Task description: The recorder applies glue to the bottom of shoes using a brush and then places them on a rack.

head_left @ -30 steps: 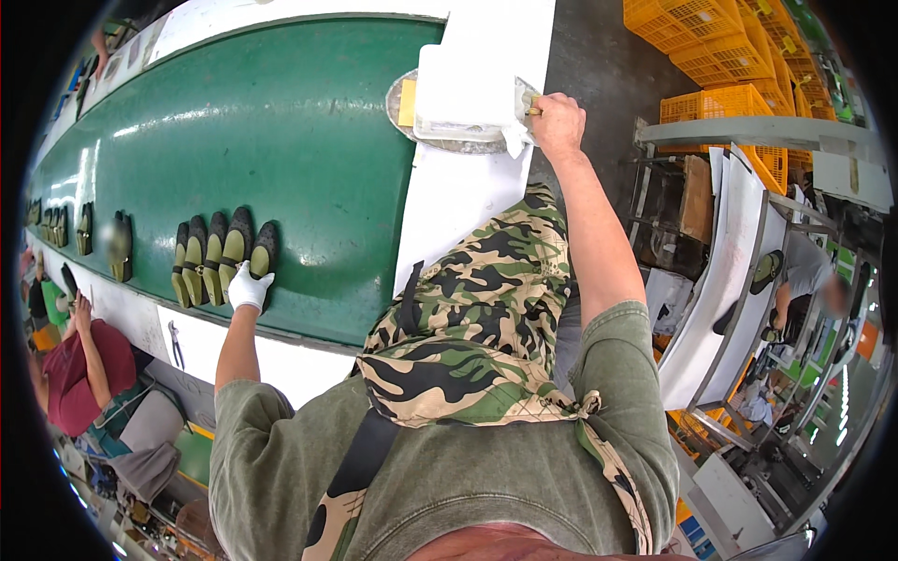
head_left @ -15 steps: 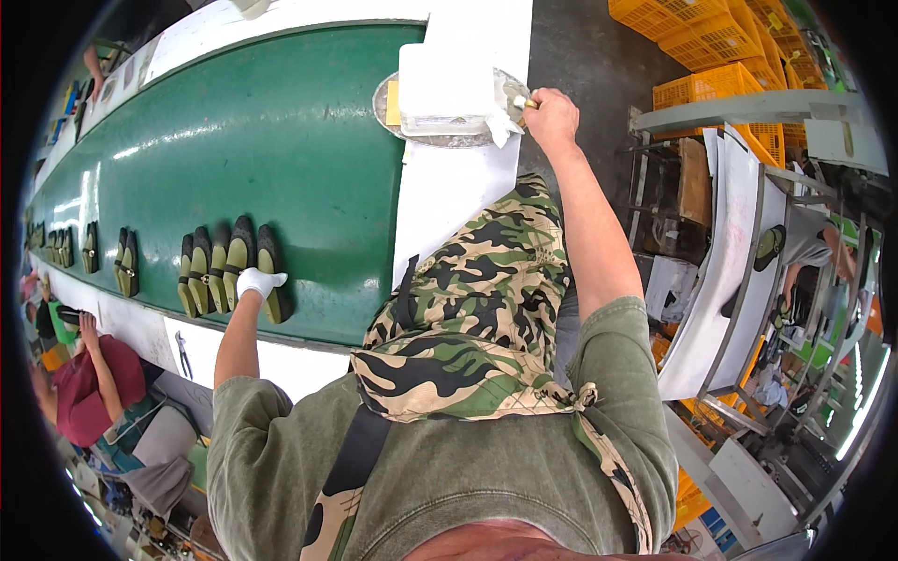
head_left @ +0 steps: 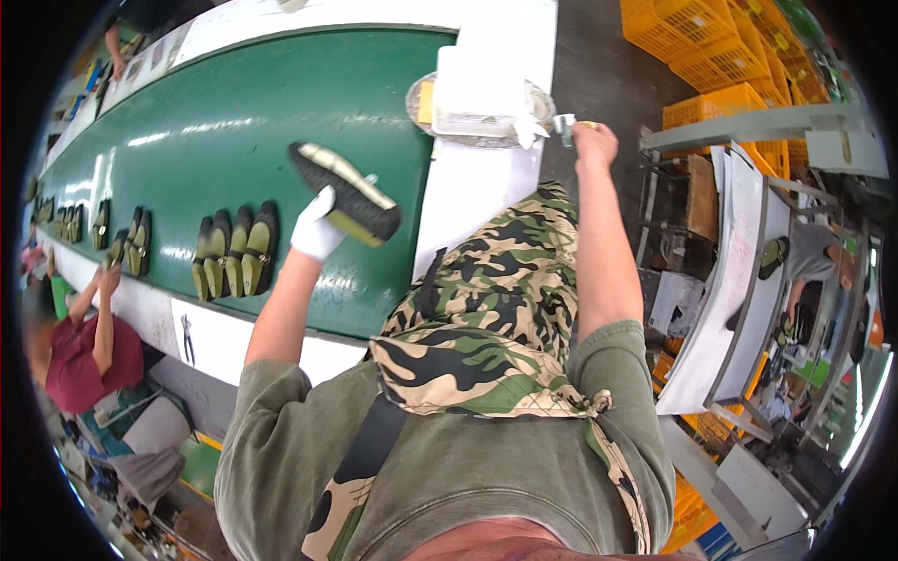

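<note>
Four olive-and-black shoes are sitting side by side on the green-topped desk, dark ends pointing away from the wearer. One more, the lifted shoe, is being held tilted above the green surface, right of that row, its dark sole turning toward view with a pale strip running along it. Left hand, white-gloved: its fingers are gripping the shoe's side, closed about as far as its thickness allows; their far tips are hiding behind it. Right hand, bare: its fingers are curling tightly around a small tool, probably a brush, too blurred to be certain. That tool is hovering just beside the oval tray, well apart from the shoe. White container and yellow block are resting on the tray; a crumpled white cloth is hanging at the container's right corner. Judgement: the step in hand seems to be readying the shoe for the tool, with contact not yet occurring. Next move is likely calling for a steady left grip, the chosen face staying exposed, and the tool crossing leftward without snagging the cloth.
</note>
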The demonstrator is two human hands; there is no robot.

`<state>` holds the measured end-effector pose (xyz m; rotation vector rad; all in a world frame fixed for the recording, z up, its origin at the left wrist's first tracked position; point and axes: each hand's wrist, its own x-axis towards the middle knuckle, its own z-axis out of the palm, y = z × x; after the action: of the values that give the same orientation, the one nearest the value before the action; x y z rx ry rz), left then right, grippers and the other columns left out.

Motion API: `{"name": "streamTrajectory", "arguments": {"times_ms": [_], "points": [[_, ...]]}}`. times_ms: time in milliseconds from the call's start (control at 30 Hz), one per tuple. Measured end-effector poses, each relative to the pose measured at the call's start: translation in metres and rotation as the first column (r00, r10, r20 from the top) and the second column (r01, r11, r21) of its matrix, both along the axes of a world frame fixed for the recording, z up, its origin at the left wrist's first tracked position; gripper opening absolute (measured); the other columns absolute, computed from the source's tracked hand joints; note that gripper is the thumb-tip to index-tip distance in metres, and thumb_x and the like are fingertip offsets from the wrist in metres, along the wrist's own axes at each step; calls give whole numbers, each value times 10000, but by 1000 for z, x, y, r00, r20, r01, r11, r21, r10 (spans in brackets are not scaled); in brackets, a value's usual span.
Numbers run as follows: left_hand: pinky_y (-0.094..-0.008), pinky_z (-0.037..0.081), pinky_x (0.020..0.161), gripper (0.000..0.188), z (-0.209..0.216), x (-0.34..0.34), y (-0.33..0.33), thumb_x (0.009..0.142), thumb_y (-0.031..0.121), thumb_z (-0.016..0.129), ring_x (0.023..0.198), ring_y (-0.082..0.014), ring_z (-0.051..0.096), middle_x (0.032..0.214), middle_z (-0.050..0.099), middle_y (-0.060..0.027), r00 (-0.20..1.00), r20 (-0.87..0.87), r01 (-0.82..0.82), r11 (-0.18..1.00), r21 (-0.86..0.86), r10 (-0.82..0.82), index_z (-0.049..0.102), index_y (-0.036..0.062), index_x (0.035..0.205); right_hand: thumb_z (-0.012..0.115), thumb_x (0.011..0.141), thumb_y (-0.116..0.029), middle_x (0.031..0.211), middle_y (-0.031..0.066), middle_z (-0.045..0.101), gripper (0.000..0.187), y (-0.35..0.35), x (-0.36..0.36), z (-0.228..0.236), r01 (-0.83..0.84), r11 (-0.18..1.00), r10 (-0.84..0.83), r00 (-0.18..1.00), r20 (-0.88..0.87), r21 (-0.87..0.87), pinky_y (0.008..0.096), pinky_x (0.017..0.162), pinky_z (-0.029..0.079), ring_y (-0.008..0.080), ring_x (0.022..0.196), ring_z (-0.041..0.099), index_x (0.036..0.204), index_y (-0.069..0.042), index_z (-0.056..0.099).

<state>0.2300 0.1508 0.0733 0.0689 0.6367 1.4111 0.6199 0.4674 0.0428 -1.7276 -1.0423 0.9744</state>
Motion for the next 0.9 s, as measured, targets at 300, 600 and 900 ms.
{"name": "streamTrajectory", "arguments": {"times_ms": [300, 600, 900], "points": [[-388, 438, 1093, 631, 53, 50, 61, 769, 11, 786, 1233, -218, 575, 1306, 615, -133, 488, -838, 2, 960, 280, 244, 525, -16, 1343, 728, 806, 16, 841, 36, 672, 161, -99, -57, 108, -343, 938, 308, 746, -591, 55, 255, 639, 499, 125, 713, 623, 927, -52, 648], [-397, 446, 1088, 762, 112, 65, 57, 770, 184, 874, 1275, -259, 562, 1459, 529, -147, -63, -823, 414, 765, 493, 564, 475, 50, 1405, 781, 774, 20, 847, 34, 651, 215, -149, -116, 130, -437, 875, 473, 682, -557, 209, 268, 674, 498, 108, 736, 600, 916, -28, 628], [-374, 421, 1106, 816, 119, 84, 52, 780, 194, 873, 1283, -236, 547, 1419, 550, -91, 161, -907, 355, 835, 421, 389, 442, 48, 1457, 768, 799, 23, 858, 42, 647, 198, -176, -128, 188, -422, 874, 457, 551, -698, 240, 267, 700, 505, 113, 765, 613, 928, -20, 624]]}}
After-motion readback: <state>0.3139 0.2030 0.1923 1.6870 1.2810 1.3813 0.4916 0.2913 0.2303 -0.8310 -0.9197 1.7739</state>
